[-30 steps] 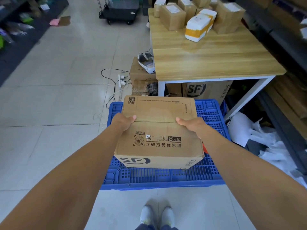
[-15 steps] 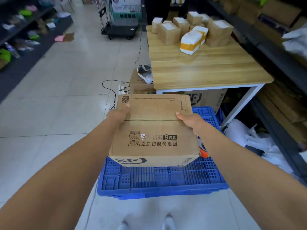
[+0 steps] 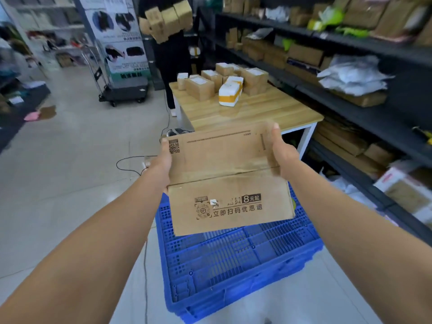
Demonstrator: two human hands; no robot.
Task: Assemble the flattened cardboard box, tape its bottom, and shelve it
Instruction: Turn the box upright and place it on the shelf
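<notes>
I hold a brown cardboard box [image 3: 224,183] with black print and a QR code in front of me, above a blue crate. Its printed face tilts toward me, and a crease runs across its middle. My left hand [image 3: 161,164] grips its left edge at the crease. On the right edge, my right hand [image 3: 280,153] holds higher up, thumb over the top flap. The box's underside and far side are hidden.
A blue plastic crate [image 3: 233,260] sits on the floor below the box. Behind is a wooden table [image 3: 257,111] with several parcels. Dark shelving [image 3: 350,90] full of boxes runs along the right. A person carrying boxes [image 3: 168,19] stands at the back, near a flat trolley [image 3: 124,92].
The box has been lifted and tilted so its printed face turns toward me. My view has swung up and right, bringing the shelving and the person into sight.
</notes>
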